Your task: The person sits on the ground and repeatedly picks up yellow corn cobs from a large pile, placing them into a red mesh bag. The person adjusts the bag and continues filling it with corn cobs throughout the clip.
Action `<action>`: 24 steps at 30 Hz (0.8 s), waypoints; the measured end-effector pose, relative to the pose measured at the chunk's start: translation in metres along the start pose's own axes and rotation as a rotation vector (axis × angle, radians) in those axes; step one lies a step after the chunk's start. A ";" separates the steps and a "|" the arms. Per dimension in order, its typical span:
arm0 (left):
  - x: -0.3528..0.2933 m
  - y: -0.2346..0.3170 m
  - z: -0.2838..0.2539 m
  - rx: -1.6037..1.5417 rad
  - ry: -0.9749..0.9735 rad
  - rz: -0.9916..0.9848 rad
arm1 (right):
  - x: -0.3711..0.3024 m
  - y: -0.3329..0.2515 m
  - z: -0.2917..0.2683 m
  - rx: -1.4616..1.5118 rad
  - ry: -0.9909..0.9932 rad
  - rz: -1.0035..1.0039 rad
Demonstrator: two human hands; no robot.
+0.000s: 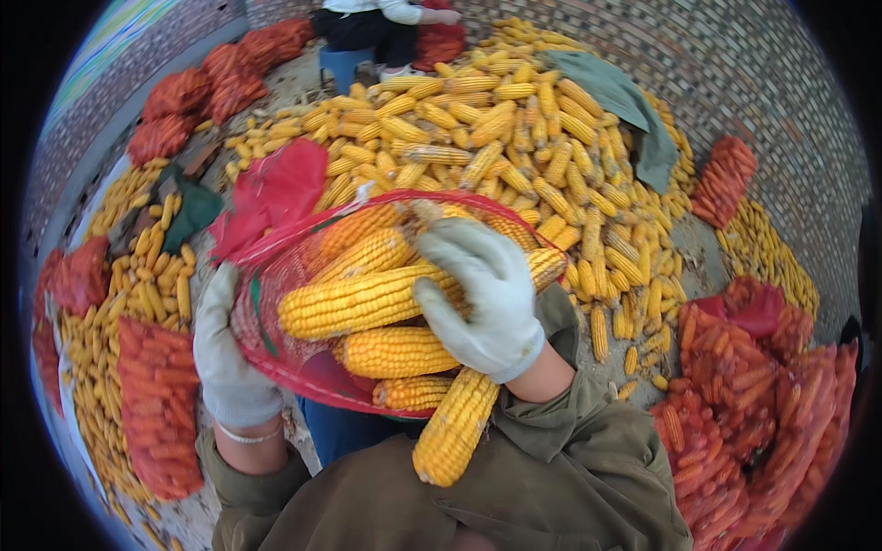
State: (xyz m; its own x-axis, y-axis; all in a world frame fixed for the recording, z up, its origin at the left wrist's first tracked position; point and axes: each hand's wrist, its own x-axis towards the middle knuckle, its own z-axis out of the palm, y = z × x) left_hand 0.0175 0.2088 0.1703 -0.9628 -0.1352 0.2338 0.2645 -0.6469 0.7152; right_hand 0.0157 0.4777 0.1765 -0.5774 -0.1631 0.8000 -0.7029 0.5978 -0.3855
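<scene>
A red mesh bag (256, 323) with a wide mouth rests in front of my body, full of yellow corn cobs. My left hand (225, 354), in a pale work glove, grips the bag's left side; some of its fingers are hidden behind the mesh. My right hand (491, 298), gloved too, reaches over the bag's mouth with fingers and thumb curled around cobs. One long corn cob (358, 301) lies with its end between that thumb and fingers. Below the right wrist, another corn cob (455, 430) hangs tilted over the bag's near rim, against my clothing.
A large heap of corn cobs (514, 119) spreads ahead. Filled red mesh sacks (158, 404) stand at the left, and more sacks (735, 386) at the right. A green cloth (616, 92) drapes the heap. Far off, a person (367, 23) sits on a blue stool (344, 66) near a brick wall (717, 55).
</scene>
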 end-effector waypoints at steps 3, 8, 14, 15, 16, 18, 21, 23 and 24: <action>0.004 0.006 0.021 -0.257 -0.014 -0.196 | -0.030 0.026 -0.025 -0.120 0.344 0.114; -0.023 -0.005 -0.015 0.735 -0.190 0.237 | -0.125 0.072 -0.051 0.423 0.581 0.777; -0.038 -0.001 -0.030 0.618 -0.151 0.171 | -0.117 0.012 -0.061 -0.175 -0.085 -0.019; -0.030 0.007 -0.016 0.070 0.014 -0.202 | -0.114 0.011 -0.061 -0.147 -0.226 -0.128; -0.033 0.005 -0.011 0.403 -0.117 -0.019 | -0.099 0.008 -0.059 -0.174 -0.378 -0.160; -0.041 0.001 0.012 0.582 -0.232 0.059 | -0.091 0.006 -0.048 -0.093 -0.393 -0.092; -0.048 0.001 0.032 0.327 -0.017 -0.264 | -0.080 0.000 -0.037 -0.165 -0.355 0.008; -0.061 -0.008 0.031 0.397 0.039 -0.290 | -0.076 0.005 -0.029 -0.288 -0.281 0.021; -0.068 -0.013 0.047 0.371 0.047 -0.232 | -0.077 0.001 -0.028 -0.299 -0.287 0.044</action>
State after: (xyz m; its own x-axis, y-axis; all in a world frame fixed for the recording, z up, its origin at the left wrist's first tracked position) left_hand 0.0823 0.2621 0.1758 -0.9982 -0.0573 0.0151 0.0344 -0.3521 0.9353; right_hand 0.0712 0.5136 0.1271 -0.7264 -0.3195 0.6086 -0.5480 0.8036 -0.2323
